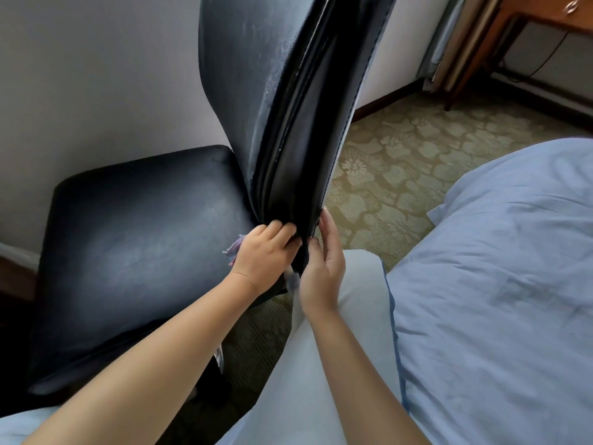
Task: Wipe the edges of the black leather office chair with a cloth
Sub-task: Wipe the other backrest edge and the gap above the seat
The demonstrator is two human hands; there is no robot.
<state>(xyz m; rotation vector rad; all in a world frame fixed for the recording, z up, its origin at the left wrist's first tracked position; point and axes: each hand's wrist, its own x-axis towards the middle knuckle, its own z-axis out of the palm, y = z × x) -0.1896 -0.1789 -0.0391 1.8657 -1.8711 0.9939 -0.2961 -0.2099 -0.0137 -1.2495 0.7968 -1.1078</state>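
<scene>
A patterned green-beige carpet covers the floor of a room with pale walls, a bed under a light blue duvet at the right and a wooden desk in the far corner. The black leather office chair stands beside the wall, its backrest seen edge-on. The left hand curls over the lower edge of the backrest, holding a purple cloth that shows only as a frayed corner behind the knuckles. The right hand lies against the opposite side of that edge, fingers nearly straight, holding nothing.
</scene>
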